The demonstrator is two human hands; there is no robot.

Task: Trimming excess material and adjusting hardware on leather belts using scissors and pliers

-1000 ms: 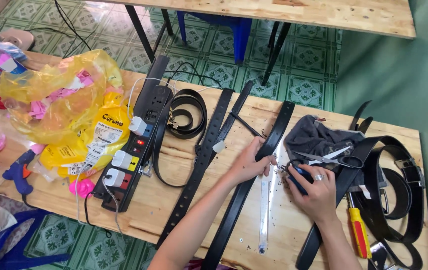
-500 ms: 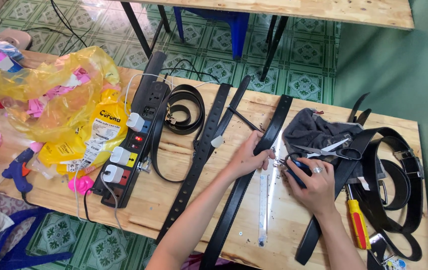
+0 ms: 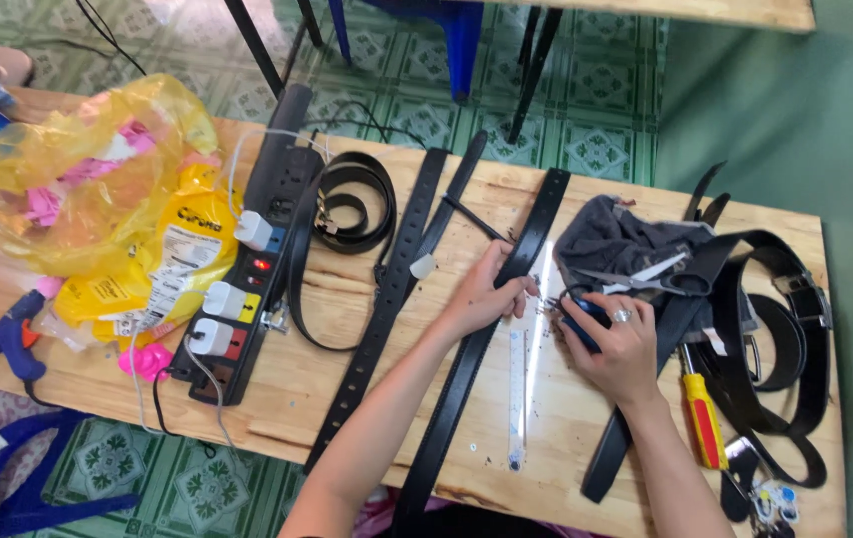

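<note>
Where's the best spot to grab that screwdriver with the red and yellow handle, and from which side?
Take the screwdriver by its red and yellow handle, coming straight down from above. It lies flat on the wooden table beside the right hand, handle toward the near edge and shaft tucked under the black belts. The handle is its thickest, fully exposed part, probably the surest hold.

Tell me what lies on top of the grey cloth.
On the grey cloth lie a pair of scissors and part of a black belt crossing its right edge. Whatever sits under the cloth is covered.
</note>
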